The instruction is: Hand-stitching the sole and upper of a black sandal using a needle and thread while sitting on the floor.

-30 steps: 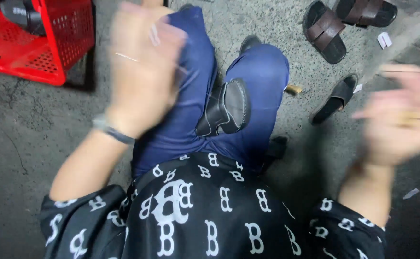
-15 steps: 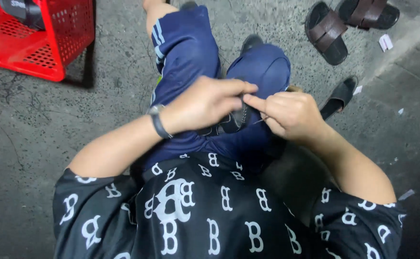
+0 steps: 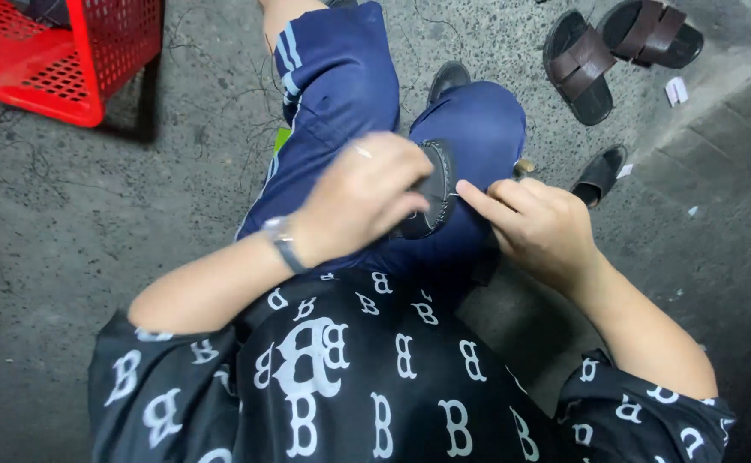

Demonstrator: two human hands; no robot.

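Hands meet over a dark shoe (image 3: 434,193) near the centre of the frame. The left hand (image 3: 363,195), slightly blurred, curls over the shoe's left side, fingers closed around it, holding it against the person's lap. A watch (image 3: 279,238) sits on that wrist. The right hand (image 3: 534,225) comes in from the right of the frame; its forefinger and thumb are pressed together at the shoe's right edge, pinching something too fine to make out. The shoe rests on blue trousers (image 3: 341,86), just below a bent knee (image 3: 478,120) at the upper centre.

Below the hands, a black shirt (image 3: 367,377) with a repeated white letter pattern fills the bottom of the frame. The person sits on a grey, cracked concrete floor (image 3: 67,223). A red plastic basket (image 3: 58,51) stands in the upper left corner. Two brown sandals (image 3: 615,47) lie in the upper right, well apart from the hands. Another dark shoe (image 3: 600,174) lies on the floor right of the knee, and one more dark shoe tip (image 3: 449,79) shows just above the knee.
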